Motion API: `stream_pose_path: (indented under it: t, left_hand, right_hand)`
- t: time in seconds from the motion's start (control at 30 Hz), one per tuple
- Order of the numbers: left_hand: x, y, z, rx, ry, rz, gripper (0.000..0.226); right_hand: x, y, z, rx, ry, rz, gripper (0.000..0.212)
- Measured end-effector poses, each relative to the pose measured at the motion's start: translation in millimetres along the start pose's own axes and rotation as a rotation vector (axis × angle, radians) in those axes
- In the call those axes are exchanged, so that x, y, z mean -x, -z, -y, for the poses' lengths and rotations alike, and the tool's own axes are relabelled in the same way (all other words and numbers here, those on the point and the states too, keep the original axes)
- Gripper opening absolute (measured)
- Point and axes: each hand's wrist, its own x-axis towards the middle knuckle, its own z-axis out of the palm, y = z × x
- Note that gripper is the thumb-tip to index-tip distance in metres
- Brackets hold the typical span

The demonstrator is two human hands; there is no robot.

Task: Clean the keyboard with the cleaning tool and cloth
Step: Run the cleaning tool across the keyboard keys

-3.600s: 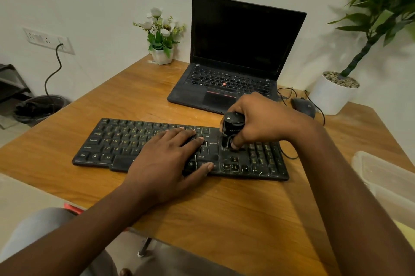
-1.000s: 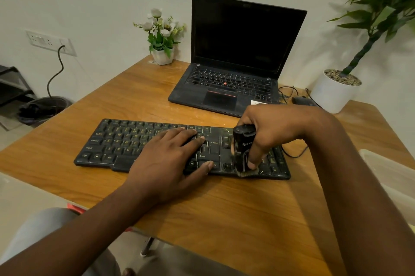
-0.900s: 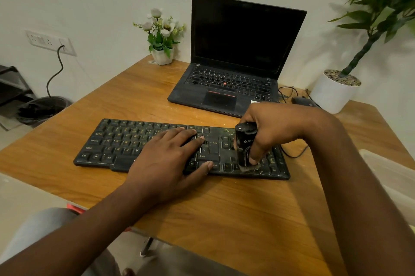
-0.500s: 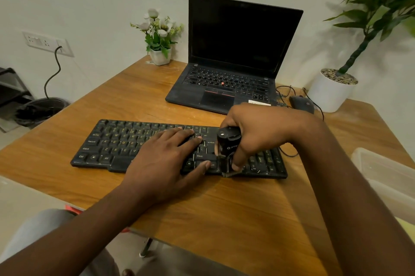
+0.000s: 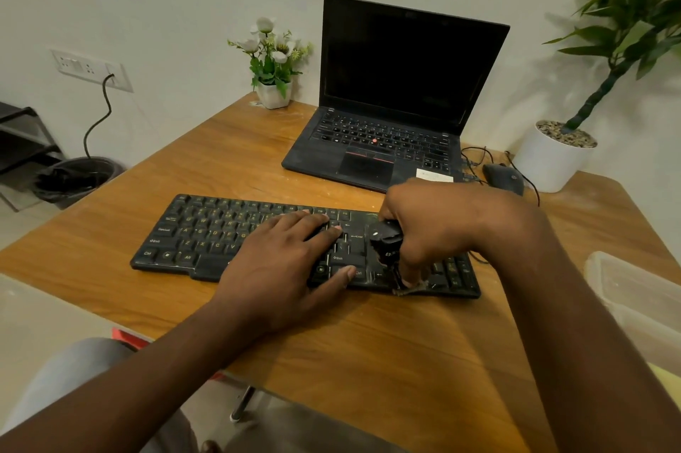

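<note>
Brushing the right end of the keyboard (image 5: 221,238) on the tabletop (image 5: 368,349): my right hand (image 5: 435,227) grips the tool (image 5: 387,242), bristles at the near edge; my left hand (image 5: 280,268) presses flat, fingers straight. Next, probably: lift my left hand, sweep leftward.

I'm seeing two arms showing bare from frame edge to fingertip. The left hand (image 5: 280,261) and left forearm (image 5: 147,379) are filling the lower left of the frame; the right hand (image 5: 435,227) and right forearm (image 5: 552,323) are taking up the lower right. Nails on the left hand are looking short and trimmed. Light grey trousers (image 5: 66,368) are showing at lower left, smooth fabric, with a darker grey stretch running along the bottom centre.
</note>
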Motion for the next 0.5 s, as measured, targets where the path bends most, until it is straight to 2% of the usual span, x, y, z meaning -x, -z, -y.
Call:
stream_pose_path:
  t: [0.13,0.37,0.5]
  left_hand:
    - [-1,1,0,-0.011,-0.006,-0.003,0.076]
    - [0,0,0,-0.003,-0.002,-0.004,0.076]
    - [-1,0,-1,-0.007,0.001,-0.006,0.075]
  right_hand:
    - [-2,-4,11,0.022,0.085,-0.046,0.034]
    - [2,0,-6,-0.009,-0.061,-0.017,0.050]
    - [2,-2,-1,0.024,-0.034,-0.033,0.046]
